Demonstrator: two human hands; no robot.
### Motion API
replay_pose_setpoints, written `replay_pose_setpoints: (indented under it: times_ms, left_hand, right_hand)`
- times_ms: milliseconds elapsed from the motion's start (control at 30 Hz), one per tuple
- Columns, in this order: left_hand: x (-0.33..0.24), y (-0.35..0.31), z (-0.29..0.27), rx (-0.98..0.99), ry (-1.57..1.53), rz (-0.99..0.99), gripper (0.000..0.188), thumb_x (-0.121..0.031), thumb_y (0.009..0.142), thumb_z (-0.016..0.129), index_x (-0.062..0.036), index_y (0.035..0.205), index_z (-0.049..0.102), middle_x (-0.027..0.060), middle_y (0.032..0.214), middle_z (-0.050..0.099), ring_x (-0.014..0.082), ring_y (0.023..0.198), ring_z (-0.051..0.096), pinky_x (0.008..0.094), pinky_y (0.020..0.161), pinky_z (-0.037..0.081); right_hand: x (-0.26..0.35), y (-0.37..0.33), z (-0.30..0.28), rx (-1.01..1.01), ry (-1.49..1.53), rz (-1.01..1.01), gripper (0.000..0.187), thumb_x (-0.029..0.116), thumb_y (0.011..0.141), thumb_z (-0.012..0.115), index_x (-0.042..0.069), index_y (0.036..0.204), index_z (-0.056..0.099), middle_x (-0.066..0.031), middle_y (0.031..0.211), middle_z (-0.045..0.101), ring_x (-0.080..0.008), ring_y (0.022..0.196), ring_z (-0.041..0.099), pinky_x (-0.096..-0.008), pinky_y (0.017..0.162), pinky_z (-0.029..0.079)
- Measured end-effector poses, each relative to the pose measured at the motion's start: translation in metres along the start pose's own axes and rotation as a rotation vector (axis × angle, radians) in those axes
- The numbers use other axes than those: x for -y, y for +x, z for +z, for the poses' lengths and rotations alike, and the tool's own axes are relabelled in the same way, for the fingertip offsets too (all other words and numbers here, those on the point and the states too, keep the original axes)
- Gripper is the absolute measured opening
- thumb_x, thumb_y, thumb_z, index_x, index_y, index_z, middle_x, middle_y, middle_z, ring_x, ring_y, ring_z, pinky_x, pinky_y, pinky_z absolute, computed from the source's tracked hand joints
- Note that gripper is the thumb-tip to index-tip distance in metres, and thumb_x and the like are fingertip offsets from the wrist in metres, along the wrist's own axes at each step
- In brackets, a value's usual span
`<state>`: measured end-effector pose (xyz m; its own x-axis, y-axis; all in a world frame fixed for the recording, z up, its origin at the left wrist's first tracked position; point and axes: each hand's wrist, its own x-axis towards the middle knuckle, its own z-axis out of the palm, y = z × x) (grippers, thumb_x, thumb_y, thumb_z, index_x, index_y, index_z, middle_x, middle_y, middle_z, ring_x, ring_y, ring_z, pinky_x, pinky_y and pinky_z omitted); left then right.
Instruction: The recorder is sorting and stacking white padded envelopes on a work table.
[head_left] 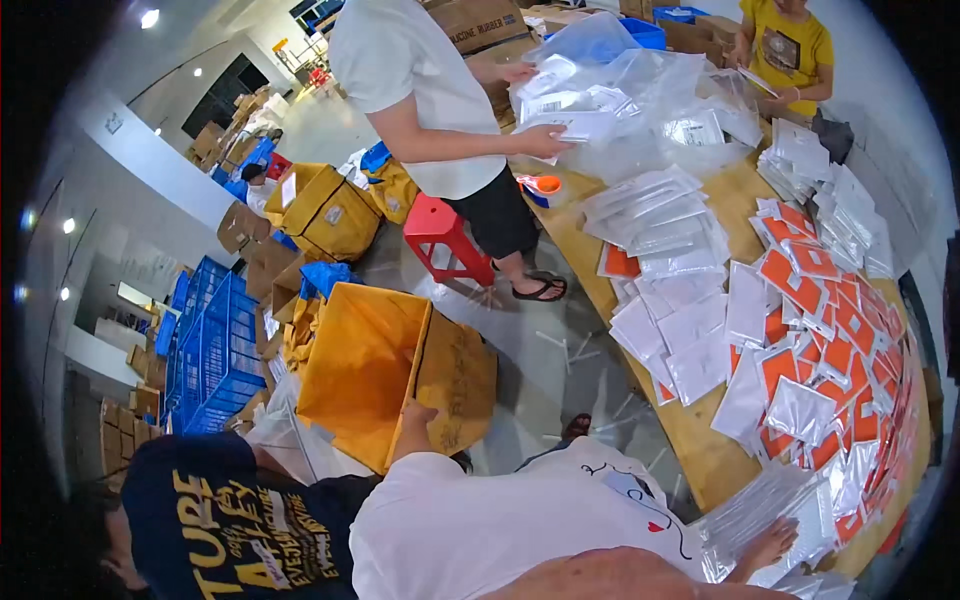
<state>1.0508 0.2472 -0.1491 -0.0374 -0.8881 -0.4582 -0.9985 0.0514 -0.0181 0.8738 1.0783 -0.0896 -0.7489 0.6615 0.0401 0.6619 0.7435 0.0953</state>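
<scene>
My left hand is closed on the near edge of a large yellow fabric bag, which stands tilted with its square mouth toward me and shows an orange-toned inside. My right hand lies flat on a pile of clear plastic packets at the near end of the wooden table, its fingers stretched out and not gripping. Beyond it spreads a big heap of orange-and-white packets. Stacks of white packets lie along the table's left side.
Close at my left bends a person in a dark printed shirt. Across the table, a person in a light shirt holds white packets; another in yellow stands farther right. A red stool, blue crates and another yellow bag occupy the floor.
</scene>
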Motion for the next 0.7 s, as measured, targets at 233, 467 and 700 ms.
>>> replay_pose_setpoints:
  times_ms: [233,467,700]
  left_hand:
    - [0.000,0.002,0.006,-0.004,0.041,-0.004,0.084,-0.035,0.064,0.077,0.0004,0.129,0.038,0.0235,0.121,0.054,0.0347,0.109,0.057,0.0399,0.090,0.049]
    - [0.011,0.021,0.013,0.008,0.126,0.093,0.080,-0.034,0.070,0.069,-0.0025,0.135,0.032,0.0221,0.124,0.052,0.0364,0.110,0.056,0.0405,0.089,0.049]
    - [0.001,0.039,0.005,0.140,0.325,0.223,0.060,-0.032,0.071,0.066,-0.0059,0.123,0.051,0.0146,0.113,0.062,0.0312,0.099,0.062,0.0388,0.084,0.049]
  right_hand:
    - [0.020,-0.005,-0.034,-0.058,-0.082,0.057,0.060,0.053,0.096,0.033,0.021,0.146,0.026,-0.0131,0.146,0.034,-0.0338,0.130,0.039,-0.0548,0.098,0.036]
    - [0.052,0.002,-0.057,-0.314,0.390,-0.248,0.053,0.031,0.095,0.049,0.005,0.139,0.037,-0.0190,0.140,0.040,-0.0357,0.128,0.041,-0.0452,0.106,0.032]
    - [0.229,-0.081,-0.084,0.022,0.719,-0.673,0.054,0.015,0.083,0.058,-0.002,0.132,0.043,-0.0198,0.130,0.049,-0.0354,0.117,0.049,-0.0407,0.101,0.037]
